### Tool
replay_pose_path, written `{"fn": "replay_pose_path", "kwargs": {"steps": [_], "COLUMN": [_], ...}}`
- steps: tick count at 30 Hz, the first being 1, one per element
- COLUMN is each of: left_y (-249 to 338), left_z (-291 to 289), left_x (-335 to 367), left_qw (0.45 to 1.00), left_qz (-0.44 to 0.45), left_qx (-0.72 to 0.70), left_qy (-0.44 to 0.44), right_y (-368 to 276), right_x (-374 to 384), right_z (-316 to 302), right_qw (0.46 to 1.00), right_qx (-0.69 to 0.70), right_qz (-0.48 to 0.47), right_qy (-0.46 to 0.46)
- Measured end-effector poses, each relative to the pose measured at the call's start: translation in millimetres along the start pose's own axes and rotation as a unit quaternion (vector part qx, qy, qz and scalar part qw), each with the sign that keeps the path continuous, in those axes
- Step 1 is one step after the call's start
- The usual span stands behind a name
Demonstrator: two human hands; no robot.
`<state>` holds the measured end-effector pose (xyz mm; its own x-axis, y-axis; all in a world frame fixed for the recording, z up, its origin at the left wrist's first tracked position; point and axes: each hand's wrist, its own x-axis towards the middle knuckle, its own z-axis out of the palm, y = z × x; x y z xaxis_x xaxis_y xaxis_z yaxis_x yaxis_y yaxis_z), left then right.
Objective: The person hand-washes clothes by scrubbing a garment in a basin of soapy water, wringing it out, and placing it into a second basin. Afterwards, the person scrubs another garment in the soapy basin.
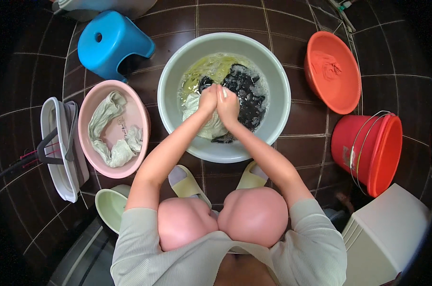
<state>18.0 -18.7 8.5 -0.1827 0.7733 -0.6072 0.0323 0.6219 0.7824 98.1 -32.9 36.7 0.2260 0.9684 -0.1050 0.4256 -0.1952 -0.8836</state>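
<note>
My left hand (208,99) and my right hand (229,103) are pressed together over a large pale grey-green basin (170,126). Both are closed on a pale, wet cloth (213,127), which spreads from beneath them into the water. Fine details of the grip are hidden by my fingers. Beside it, a dark wet cloth (250,97) lies bunched in the right half of the basin, and a small dark patch shows just left of my fingertips. The water (207,66) looks yellowish and soapy, with foam along its edge.
Left of the basin stand a pink basin (85,128) with a twisted pale cloth (102,119), a blue stool (108,40), a white-and-grey folded tub (58,167) and a small green basin (106,209). Rightward are an orange basin (340,90), a red bucket (342,143) and a white box-shaped piece (392,229).
</note>
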Motion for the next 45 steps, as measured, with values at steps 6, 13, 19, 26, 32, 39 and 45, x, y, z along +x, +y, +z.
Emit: {"fn": "replay_pose_path", "kwargs": {"steps": [6, 13, 19, 26, 32, 39, 45], "left_y": [24, 39, 9, -23, -17, 26, 27], "left_z": [-15, -39, -15, 29, 9, -2, 24], "left_x": [-4, 14, 38, 29, 34, 7, -2], "left_qw": [0.942, 0.894, 0.692, 0.601, 0.667, 0.867, 0.994], "left_qz": [-0.165, 0.218, 0.379, 0.311, 0.348, 0.275, 0.083], "left_qx": [-0.23, 0.39, 0.6, 0.732, 0.646, 0.407, 0.059], "left_qy": [-0.181, 0.032, 0.132, 0.079, 0.13, 0.082, -0.034], "right_y": [44, 43, 61, 82, 69, 32, 23], "right_x": [78, 81, 81, 65, 80, 51, 1], "right_z": [-33, -68, -41, 4, -10, -42, -7], "right_qw": [0.983, 0.949, 0.885, 0.894, 0.942, 0.997, 0.984], "right_qx": [0.023, -0.187, -0.407, -0.418, -0.315, 0.049, 0.146], "right_qz": [-0.037, -0.081, -0.198, -0.135, -0.065, -0.061, -0.035], "right_qy": [-0.179, -0.241, -0.111, -0.09, -0.096, 0.025, 0.098]}}
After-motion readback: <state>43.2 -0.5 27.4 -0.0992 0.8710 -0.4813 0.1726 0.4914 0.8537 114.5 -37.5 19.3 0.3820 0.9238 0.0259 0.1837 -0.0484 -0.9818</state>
